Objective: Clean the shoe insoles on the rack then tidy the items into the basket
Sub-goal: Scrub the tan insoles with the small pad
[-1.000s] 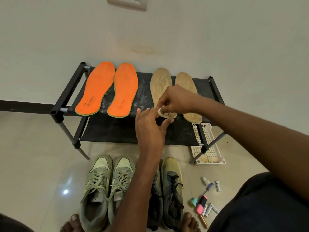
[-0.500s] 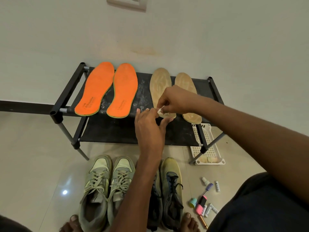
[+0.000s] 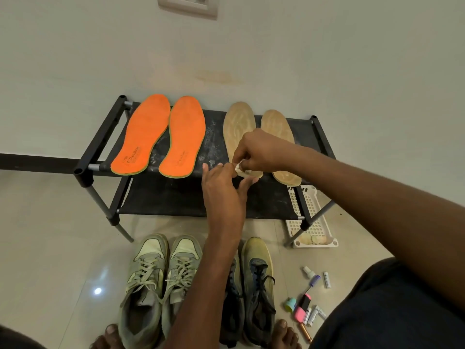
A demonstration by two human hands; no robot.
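Two orange insoles (image 3: 146, 137) (image 3: 185, 138) lie on the left of the black rack (image 3: 100, 139). On its right lie two tan insoles (image 3: 237, 124) (image 3: 278, 132). My right hand (image 3: 261, 152) pinches a small white wipe (image 3: 238, 168) just over the heel of the left tan insole. My left hand (image 3: 224, 190) meets it from below, its fingertips also on the wipe. A white plastic basket (image 3: 312, 217) sits on the floor under the rack's right end.
Two pairs of worn sneakers (image 3: 161, 285) (image 3: 251, 288) stand on the floor in front of the rack. Small items lie at the right: markers (image 3: 304, 303), small bottles, batteries (image 3: 326, 279). My bare feet show at the bottom edge. A wall stands behind.
Both hands stay together at the heel of the left tan insole, working the small white wipe between the fingertips. Nothing else has moved.
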